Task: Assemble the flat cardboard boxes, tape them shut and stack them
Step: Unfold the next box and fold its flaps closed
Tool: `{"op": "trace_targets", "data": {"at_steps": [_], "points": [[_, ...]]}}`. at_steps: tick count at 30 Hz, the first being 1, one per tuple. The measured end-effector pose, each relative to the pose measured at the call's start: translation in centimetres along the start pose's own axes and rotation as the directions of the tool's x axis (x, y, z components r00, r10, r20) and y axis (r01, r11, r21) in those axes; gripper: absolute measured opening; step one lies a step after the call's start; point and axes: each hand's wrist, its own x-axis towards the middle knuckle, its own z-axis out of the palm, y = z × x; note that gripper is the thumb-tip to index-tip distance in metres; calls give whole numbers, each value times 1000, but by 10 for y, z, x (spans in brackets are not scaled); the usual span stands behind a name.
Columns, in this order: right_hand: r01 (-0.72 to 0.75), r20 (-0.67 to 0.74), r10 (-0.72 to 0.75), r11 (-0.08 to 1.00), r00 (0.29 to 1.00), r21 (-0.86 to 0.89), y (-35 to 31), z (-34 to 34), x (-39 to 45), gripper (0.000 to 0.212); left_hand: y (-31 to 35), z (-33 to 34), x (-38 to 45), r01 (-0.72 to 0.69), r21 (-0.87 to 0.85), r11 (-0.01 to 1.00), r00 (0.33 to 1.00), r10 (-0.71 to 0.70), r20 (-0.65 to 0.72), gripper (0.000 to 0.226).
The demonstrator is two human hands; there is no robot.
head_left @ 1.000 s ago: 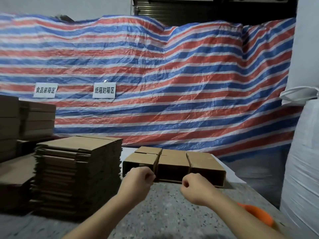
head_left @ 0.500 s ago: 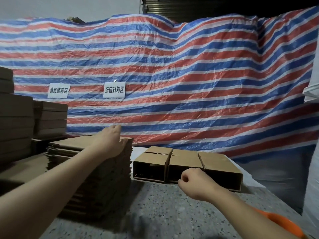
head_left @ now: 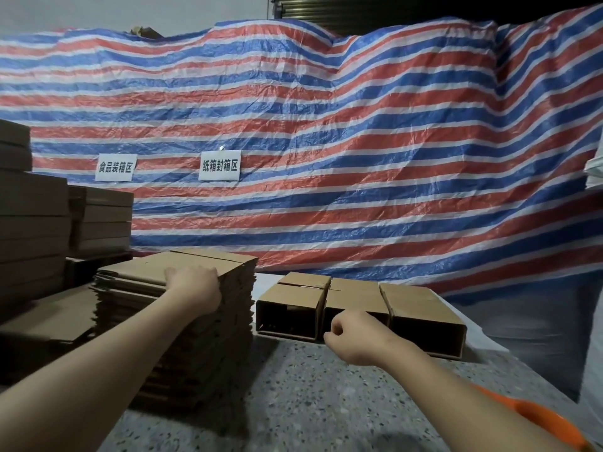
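Observation:
A tall pile of flat cardboard boxes stands on the speckled table at the left. My left hand lies on the pile's top sheet near its front edge, fingers curled down over it. Three assembled brown boxes lie side by side on the table's far part, their open ends facing me. My right hand hovers as a loose fist just in front of the middle box, with nothing in it.
More stacks of cardboard rise at the far left. A striped red, white and blue tarp with two paper signs hangs behind. An orange object lies at the lower right beside my forearm. The table's right edge drops off near the boxes.
My left hand left the assembled boxes, swung left and settled lower on the flat pile's top sheet. My right fist stayed in front of the boxes.

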Motion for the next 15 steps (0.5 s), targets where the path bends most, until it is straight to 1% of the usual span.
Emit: {"op": "trace_targets", "data": {"at_steps": [3, 5, 7, 9, 12, 13, 15], "points": [[9, -2, -9, 999, 1000, -39, -2, 0, 3, 34, 3, 1, -1, 22, 23, 999, 999, -21, -35, 36], [15, -6, -15, 998, 1000, -54, -2, -1, 5, 36, 5, 2, -1, 45, -1, 999, 998, -45, -35, 35], [21, -12, -22, 998, 1000, -60, -2, 0, 7, 36, 6, 1, -1, 60, -89, 994, 997, -64, -40, 31], [22, -12, -23, 997, 1000, -68, -3, 0, 10, 35, 2, -1, -1, 55, -177, 983, 994, -71, -88, 27], [15, -15, -16, 996, 1000, -84, -3, 0, 14, 33, -6, -8, 0, -12, -221, 975, 965, -47, -258, 20], [9, -22, -11, 996, 1000, -86, -3, -1, 16, 32, -7, -12, -1, -40, -199, 979, 943, -28, -332, 18], [-2, -47, -2, 996, 999, -86, -4, -3, 20, 33, -9, -22, -4, -85, -70, 994, 882, 43, -470, 17]]}}
